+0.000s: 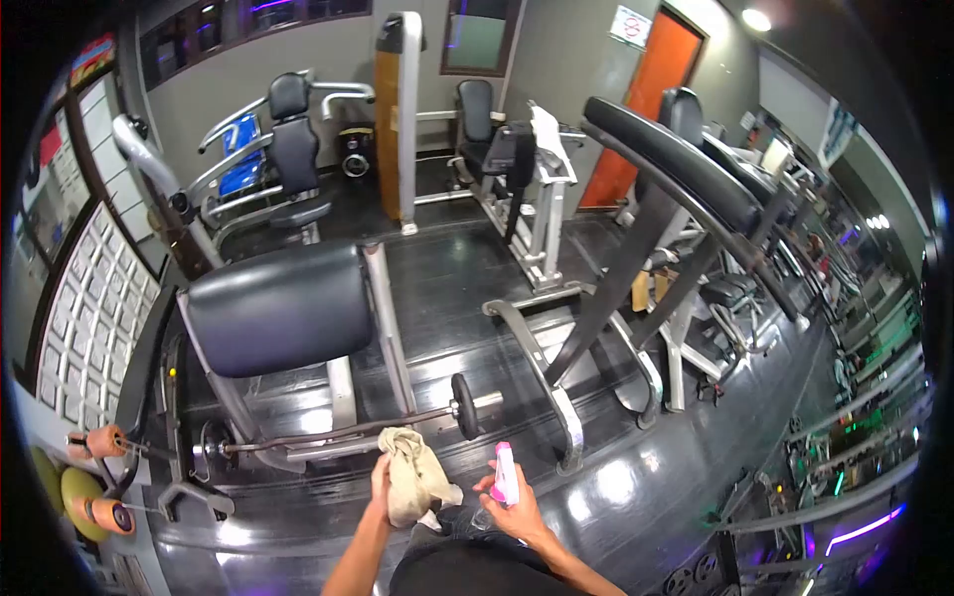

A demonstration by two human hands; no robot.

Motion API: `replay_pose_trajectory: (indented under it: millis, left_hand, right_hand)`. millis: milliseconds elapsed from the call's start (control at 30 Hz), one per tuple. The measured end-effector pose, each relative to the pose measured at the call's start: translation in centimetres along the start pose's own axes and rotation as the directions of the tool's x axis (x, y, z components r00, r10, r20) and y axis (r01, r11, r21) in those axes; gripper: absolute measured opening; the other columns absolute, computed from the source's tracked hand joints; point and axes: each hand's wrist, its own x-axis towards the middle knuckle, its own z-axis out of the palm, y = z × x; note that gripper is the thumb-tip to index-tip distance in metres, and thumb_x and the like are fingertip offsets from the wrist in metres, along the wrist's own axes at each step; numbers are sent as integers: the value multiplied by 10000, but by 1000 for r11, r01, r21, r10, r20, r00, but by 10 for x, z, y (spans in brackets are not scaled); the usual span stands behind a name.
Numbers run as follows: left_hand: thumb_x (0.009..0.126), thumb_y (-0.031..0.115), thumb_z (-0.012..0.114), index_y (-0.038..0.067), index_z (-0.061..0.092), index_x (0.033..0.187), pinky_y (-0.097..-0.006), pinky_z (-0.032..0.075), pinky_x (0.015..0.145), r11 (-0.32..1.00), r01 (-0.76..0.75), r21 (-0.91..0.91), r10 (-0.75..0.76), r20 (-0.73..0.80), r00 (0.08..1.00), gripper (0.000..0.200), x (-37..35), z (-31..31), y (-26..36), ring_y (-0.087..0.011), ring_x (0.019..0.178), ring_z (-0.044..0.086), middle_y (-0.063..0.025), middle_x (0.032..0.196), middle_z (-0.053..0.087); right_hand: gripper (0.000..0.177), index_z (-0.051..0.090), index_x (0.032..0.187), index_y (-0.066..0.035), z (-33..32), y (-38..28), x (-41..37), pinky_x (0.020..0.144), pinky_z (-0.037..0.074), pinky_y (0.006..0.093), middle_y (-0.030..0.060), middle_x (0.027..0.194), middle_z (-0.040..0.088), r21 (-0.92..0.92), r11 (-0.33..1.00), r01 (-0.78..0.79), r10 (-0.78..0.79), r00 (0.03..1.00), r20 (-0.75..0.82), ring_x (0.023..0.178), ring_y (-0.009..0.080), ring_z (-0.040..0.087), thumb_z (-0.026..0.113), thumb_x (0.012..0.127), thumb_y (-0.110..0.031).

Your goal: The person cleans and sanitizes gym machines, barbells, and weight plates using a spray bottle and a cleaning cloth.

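Note:
A crumpled beige cloth [412,479] is in my left hand [381,485], low in the middle of the view. Just right of it, my right hand [522,512] is wrapped round a spray bottle with a pink and white head [506,475]. The bottle's lower part is mostly hidden by the hand. Beyond the cloth lies a curved barbell [348,429] with a black plate [464,406] near its right end. Behind the bar stands a bench with a black pad [280,310].
An inclined black-padded frame [676,164] stands at the right, its metal feet [566,422] on the dark floor [447,268]. Seated machines [294,149] line the back wall. Orange foam rollers [104,440] stick out at the lower left.

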Motion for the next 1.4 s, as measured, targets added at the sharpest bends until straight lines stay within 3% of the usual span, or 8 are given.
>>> replay_pose_trajectory:
  millis: [267, 433, 633, 733, 767, 867, 1200, 1400]
  left_hand:
    - [972, 551, 314, 72, 416, 1364, -466, 398, 1048, 979, 150, 139, -154, 18, 988, 628, -15, 62, -103, -318, 1195, 528, -145, 1331, 515]
    - [949, 527, 420, 93, 429, 1344, -437, 434, 1010, 900, 310, 308, -340, 48, 939, 586, -19, 91, -120, -275, 1150, 556, -115, 1272, 557]
    - [942, 470, 502, 81, 455, 1312, -423, 473, 960, 842, 223, 491, -313, 107, 944, 539, -6, 136, -170, -239, 1114, 580, -110, 1225, 586]
    - [949, 530, 437, 67, 459, 1309, -401, 492, 926, 913, 200, 356, -270, 157, 950, 587, 7, 163, -207, -244, 1064, 601, -118, 1191, 601]
    - [949, 563, 399, 84, 465, 1311, -417, 501, 903, 934, 228, 274, -324, 387, 863, 604, 17, 172, -217, -247, 1036, 607, -117, 1194, 600]
    - [942, 586, 384, 121, 477, 1309, -449, 496, 906, 978, 182, 99, -199, 211, 957, 599, 27, 200, -245, -261, 1049, 596, -80, 1174, 599]
    - [950, 550, 399, 158, 528, 1272, -454, 463, 958, 986, 110, -125, -62, 340, 939, 524, 42, 263, -293, -260, 1086, 592, -54, 1215, 602]
    - [952, 593, 328, 141, 473, 1319, -466, 473, 948, 996, 81, -26, -66, 373, 925, 601, 59, 281, -302, -270, 1086, 587, -63, 1202, 590]
  right_hand:
    - [466, 497, 1203, -33, -19, 6, -40, 716, 493, 311, 63, 868, 627, -17, 995, -102, 97, 976, -193, 764, 154, 607, 720, 808, -139]
    - [449, 549, 1182, -36, -54, 16, -52, 804, 491, 332, 127, 1066, 604, -114, 990, 83, -110, 961, -255, 943, 225, 621, 735, 813, -212]
    - [444, 540, 1190, -14, -119, 14, -75, 789, 500, 297, 104, 1140, 630, 75, 997, -24, 41, 972, -233, 925, 145, 626, 735, 808, -124]
    - [450, 516, 1213, -7, -161, 20, -87, 776, 507, 289, 113, 1167, 620, -55, 998, 28, -42, 963, -265, 901, 138, 638, 715, 817, -84]
    - [450, 516, 1213, -7, -176, 22, -90, 776, 507, 289, 113, 1167, 620, -59, 998, 29, -44, 963, -268, 901, 138, 638, 715, 817, -84]
    - [512, 498, 1269, -40, -220, 19, -99, 751, 515, 285, 94, 1186, 616, 187, 977, 105, -23, 918, -396, 820, 130, 639, 709, 804, -74]
    - [359, 510, 1150, 36, -366, -8, -101, 587, 515, 257, 120, 1050, 615, 179, 919, 353, -270, 890, -368, 670, 127, 617, 609, 805, 54]
    - [357, 556, 1098, 24, -435, -44, -89, 597, 511, 254, 78, 956, 645, -17, 937, 350, -342, 904, -256, 666, 116, 622, 625, 750, 72]
